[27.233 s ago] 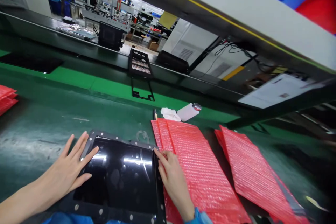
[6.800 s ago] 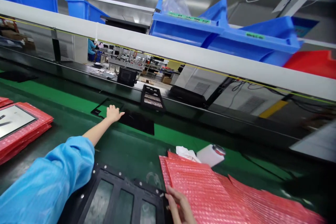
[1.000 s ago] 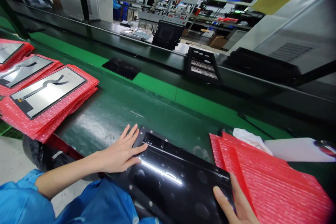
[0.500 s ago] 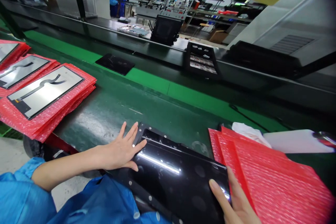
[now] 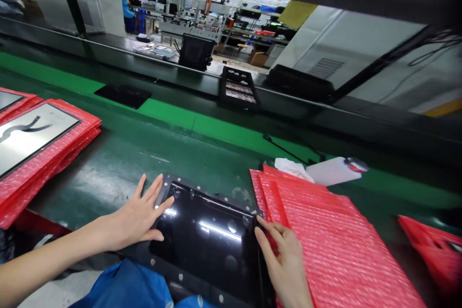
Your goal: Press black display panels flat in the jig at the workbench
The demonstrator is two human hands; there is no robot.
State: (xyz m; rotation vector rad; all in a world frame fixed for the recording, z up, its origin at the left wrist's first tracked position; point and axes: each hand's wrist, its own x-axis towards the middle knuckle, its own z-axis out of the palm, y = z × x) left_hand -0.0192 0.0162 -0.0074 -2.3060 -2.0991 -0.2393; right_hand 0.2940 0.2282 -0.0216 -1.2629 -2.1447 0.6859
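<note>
— What differs from half a second back?

— The right hand (image 5: 285, 260) was flat at the near right corner of the glossy black panel (image 5: 205, 240); now it has slid up the right edge, fingertips at the far corner beside the red bubble-wrap stack (image 5: 325, 236).

— And the left hand (image 5: 139, 214)?

— Little changed there. Seven seconds ago, though, it was stretched far out to a black frame on the green belt (image 5: 202, 130); now it lies on the panel's left edge.

— The panel itself?

— Back then the fixture showed open window slots; now a dark reflective sheet covers them.
</note>
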